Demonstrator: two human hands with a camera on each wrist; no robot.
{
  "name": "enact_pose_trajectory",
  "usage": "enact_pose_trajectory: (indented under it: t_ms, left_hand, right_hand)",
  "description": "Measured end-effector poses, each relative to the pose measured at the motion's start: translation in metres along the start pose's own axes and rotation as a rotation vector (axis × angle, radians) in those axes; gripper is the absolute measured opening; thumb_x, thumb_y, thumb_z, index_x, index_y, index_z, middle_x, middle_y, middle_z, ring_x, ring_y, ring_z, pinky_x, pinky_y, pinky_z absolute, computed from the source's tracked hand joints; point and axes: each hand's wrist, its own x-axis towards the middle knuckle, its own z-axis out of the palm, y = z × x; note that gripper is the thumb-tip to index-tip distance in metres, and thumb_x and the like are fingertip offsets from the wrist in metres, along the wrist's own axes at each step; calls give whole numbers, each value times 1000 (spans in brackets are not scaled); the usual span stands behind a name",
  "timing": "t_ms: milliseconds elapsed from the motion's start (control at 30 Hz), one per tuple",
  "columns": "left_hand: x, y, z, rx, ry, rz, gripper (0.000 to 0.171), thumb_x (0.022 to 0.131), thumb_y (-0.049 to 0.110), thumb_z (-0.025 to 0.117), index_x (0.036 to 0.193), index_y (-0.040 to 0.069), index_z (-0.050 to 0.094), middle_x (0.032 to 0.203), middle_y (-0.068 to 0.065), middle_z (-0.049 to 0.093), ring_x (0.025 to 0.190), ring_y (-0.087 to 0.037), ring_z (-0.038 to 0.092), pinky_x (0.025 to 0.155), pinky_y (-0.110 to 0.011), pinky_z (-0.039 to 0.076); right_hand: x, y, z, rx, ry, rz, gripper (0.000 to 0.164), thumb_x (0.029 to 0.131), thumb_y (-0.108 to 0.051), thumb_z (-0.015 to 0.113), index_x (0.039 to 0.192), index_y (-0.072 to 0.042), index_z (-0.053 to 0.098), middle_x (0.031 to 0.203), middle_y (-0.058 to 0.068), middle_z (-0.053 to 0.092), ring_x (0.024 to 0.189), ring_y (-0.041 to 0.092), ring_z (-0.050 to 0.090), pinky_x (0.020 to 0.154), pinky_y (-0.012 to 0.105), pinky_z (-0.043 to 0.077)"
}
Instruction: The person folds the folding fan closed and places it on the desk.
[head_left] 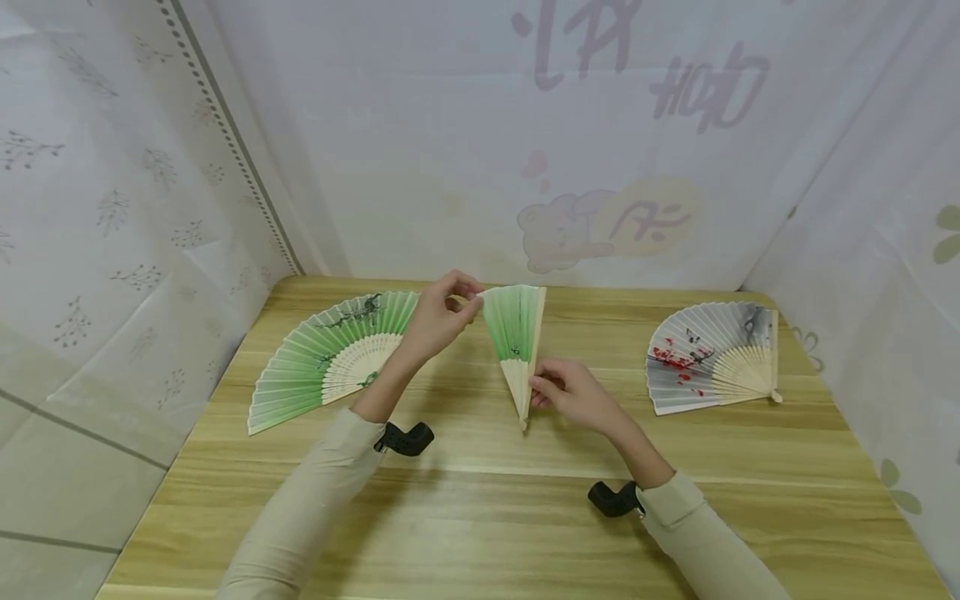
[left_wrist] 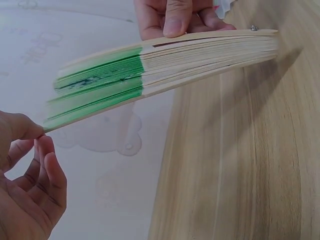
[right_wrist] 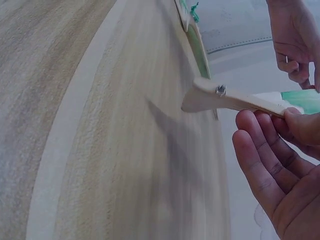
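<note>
Both hands pinching: my left hand (head_left: 442, 315) has the upper left corner of a green pleated folding fan (head_left: 514, 325) between thumb and fingertips, my right hand (head_left: 573, 393) nips the outer guard stick (head_left: 538, 325) low on the right edge, neither wrapped around much. Head view: the fan stands between my hands as a narrow wedge, pivot end down and toward me, partly spread, over the middle of the wooden table (head_left: 480, 533). A second green folding fan (head_left: 300, 375) lies wide open behind my left forearm; a grey folding fan with red blossoms (head_left: 678, 358) lies open, well apart on the right. Risk as I judge it: a left swing with the forearm could brush that open fan and drag it askew. Left wrist view: pleats bunched tight at several folds, looser at others; my thumb and finger have only the very tip of the lower outer rib (left_wrist: 200, 80). So little purchase that the tip might slip free, or, pulled sideways, the rib might bend or the leaf tear at its edge. Right wrist view: the rivet (right_wrist: 221, 90) sits beyond my fingertips, and the pivot end seems clear of the wood, its shadow apart from it. With nothing gripping the pivot itself, uneven pull from the two hands could twist the sticks about it, crease the leaf crookedly, or let that end drop.
</note>
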Motion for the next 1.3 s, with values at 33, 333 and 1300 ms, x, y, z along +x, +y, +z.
enact_pose_trajectory:
  t_ms: [33, 333, 1300]
  left_hand:
    - [0, 0, 0, 1, -1, -2, 10, 100, 4, 65, 109, 2, 66, 95, -12, 64, 65, -25, 62, 57, -29, 50]
    - [1, 5, 5, -26, 14, 0, 13, 100, 5, 65, 111, -1, 65, 96, -17, 64, 64, -25, 59, 55, -26, 48]
    - [5, 21, 16, -141, 56, 14, 11, 99, -6, 59, 108, -10, 62, 92, -23, 61, 68, -24, 65, 57, -34, 57]
  right_hand:
    - [0, 0, 0, -1, -6, -1, 13, 102, 10, 53, 92, 15, 60, 86, 29, 64, 82, 50, 65, 73, 60, 56]
    - [4, 0, 3, -11, -21, 15, 14, 102, 9, 52, 92, 14, 61, 85, 26, 65, 82, 50, 65, 73, 59, 56]
    - [14, 36, 2, -34, 35, -21, 13, 100, -11, 68, 95, 0, 73, 84, 13, 70, 78, 39, 69, 70, 46, 60]
